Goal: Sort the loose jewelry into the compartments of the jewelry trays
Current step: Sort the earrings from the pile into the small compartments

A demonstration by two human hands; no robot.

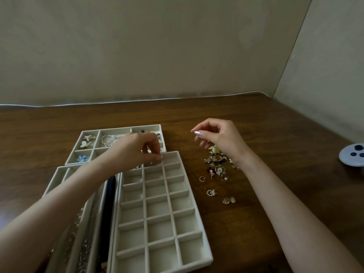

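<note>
Left hand (140, 148): you're pinching silver piece (149, 151) over grid tray (145, 213).
Right hand (216, 137): you're hovering above jewelry pile (216, 164); grip unclear.

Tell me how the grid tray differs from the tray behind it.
The grid tray has many small equal cells; the far tray has fewer, larger, uneven ones. The grid tray's visible cells are almost all bare, while the far tray holds a starfish, a pearl bracelet and a blue flower. Both are pale and rectangular.
</note>
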